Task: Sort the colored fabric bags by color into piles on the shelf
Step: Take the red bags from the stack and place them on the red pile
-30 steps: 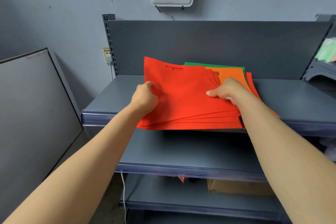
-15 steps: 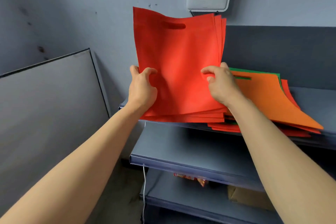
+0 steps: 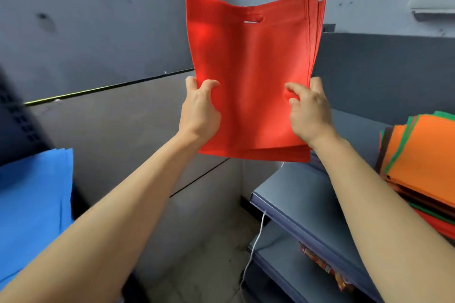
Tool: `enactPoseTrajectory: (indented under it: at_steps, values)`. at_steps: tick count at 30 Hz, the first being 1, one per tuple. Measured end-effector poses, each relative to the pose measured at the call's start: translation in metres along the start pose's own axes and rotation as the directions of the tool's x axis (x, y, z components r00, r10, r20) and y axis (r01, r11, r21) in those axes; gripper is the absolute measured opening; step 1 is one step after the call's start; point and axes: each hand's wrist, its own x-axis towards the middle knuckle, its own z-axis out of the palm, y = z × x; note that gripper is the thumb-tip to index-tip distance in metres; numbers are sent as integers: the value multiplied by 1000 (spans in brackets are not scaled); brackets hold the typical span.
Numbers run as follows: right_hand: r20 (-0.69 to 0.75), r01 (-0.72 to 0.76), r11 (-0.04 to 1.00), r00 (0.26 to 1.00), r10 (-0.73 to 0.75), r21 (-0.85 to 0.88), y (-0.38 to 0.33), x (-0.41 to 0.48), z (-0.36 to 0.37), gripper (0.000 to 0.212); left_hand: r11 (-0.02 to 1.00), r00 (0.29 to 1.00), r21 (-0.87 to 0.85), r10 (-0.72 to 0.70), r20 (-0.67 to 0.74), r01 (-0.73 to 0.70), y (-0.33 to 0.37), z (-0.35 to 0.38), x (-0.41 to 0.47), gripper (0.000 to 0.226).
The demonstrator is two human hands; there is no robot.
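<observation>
Gripping a sheaf of red bags point(image 3: 251, 69) at its two lower side edges, the left hand point(image 3: 200, 110) and the right hand point(image 3: 310, 110) are each closed on the fabric, with the thumb laid on the near face and the fingers passed behind. The sheaf is held upright in the air, to the left of the shelf point(image 3: 307, 192) and clear of it, with the die-cut handle slot point(image 3: 252, 18) uppermost. Several layers are seen fanned at the upper right corner, so the bags are judged thin, light and apt to slide on one another. A firm pinch across all layers is advised, since inner bags could slip from a loose one. The top edge is seen to dip between its corners, and the fabric is dimpled at the right thumb. A soft, limp sheet is thereby suggested, best supported low on both sides or laid flat. A mixed pile point(image 3: 423, 155) of orange, green and red bags is shown unsorted on the shelf at the right. Blue bags point(image 3: 32, 192) are stacked at the near left.
</observation>
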Motion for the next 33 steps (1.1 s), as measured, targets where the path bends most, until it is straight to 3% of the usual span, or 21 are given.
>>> enactPoseTrajectory:
  at_steps: [8,16,28,33]
  values:
    - [132,184,952,967,-220,243,-71,-23,50,40,953,970,224,-169,-175,206,-35,-81,-59,57]
    - [188,342,793,853,-487,505,-191,-73,85,41,806,865,361,-339,-369,469,-63,-190,-128,58]
    - [233,387,636,702,-673,668,-390,-193,101,40,604,703,412,-388,-596,682,-121,-371,-253,52]
    - [342,341,665,652,-676,664,-470,-242,110,38,505,689,477,-430,-583,719,-167,-451,-289,50]
